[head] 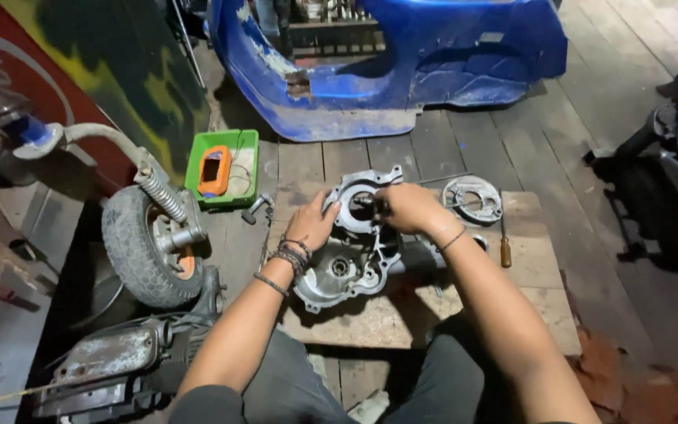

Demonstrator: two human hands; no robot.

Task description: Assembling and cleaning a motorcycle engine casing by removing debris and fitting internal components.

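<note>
Over engine casing point(355, 259), left hand point(313, 222) flat, right hand point(406, 208) pinching

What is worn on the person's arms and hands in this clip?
Both arms are bare, no sleeves or gloves. The left hand has several dark beaded and cord bracelets stacked at the wrist, plus one more band higher up the forearm. The right hand has a single thin dark wristband.

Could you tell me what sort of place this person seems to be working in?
Probably a small scooter repair workshop. The left hand and right hand work on a metal engine casing on a board, with a blue scooter body and a small wheel nearby.
</note>
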